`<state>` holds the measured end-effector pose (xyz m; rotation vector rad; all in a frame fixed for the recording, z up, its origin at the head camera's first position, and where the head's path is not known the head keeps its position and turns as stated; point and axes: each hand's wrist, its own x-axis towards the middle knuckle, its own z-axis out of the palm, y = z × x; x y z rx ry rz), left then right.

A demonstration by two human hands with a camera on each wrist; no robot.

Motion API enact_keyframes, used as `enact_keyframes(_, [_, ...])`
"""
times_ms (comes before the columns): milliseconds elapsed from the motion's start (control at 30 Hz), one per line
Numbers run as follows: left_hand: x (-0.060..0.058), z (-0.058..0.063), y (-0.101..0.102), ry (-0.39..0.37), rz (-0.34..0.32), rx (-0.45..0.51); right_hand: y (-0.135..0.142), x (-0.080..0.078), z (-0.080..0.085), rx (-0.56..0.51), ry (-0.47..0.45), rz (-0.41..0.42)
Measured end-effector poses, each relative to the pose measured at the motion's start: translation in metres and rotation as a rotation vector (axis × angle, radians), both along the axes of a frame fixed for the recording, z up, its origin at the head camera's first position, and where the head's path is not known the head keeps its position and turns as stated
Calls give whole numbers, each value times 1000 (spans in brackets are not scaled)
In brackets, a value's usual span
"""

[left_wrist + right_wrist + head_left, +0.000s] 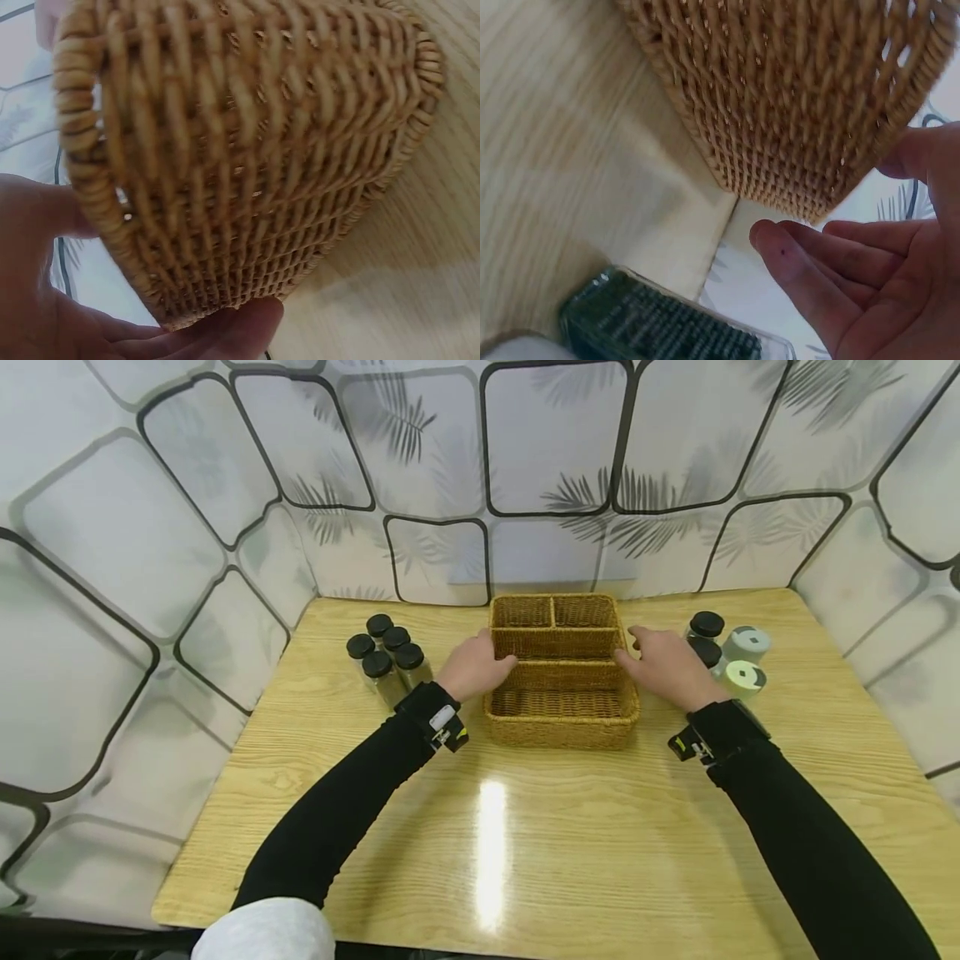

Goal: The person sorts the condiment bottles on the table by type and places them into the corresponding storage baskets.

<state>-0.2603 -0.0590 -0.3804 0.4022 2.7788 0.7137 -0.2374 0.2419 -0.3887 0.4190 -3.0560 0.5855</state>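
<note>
A woven wicker basket (pixel 562 732) stands upright on the wooden table, with two small compartments at the back and wider space in front. My left hand (pixel 474 667) grips its left side; the thumb reaches over the rim and the fingertips (pixel 259 322) lie against the outer wall. At the right side is my right hand (pixel 666 667), its thumb touching the rim. In the right wrist view, the extended fingers (pixel 795 262) sit slightly apart from the woven wall. No items show inside the basket.
Several jars with black lids (pixel 377 663) cluster left of the basket. Beyond my right hand stand more jars, some black-lidded (pixel 707 624) and some with pale lids (pixel 744 677). A patterned cloth backdrop (pixel 555 443) rises behind the wooden table (pixel 405 827).
</note>
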Motion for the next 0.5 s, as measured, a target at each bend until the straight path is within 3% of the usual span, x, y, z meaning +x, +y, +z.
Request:
enact_keyframes(300, [1,-6,-2,40,-18,14,-11,2,-7,4,10,-33])
enact_keyframes(500, [5,-14,-1,69,-73,49,-11,2,-15,10,11,-22])
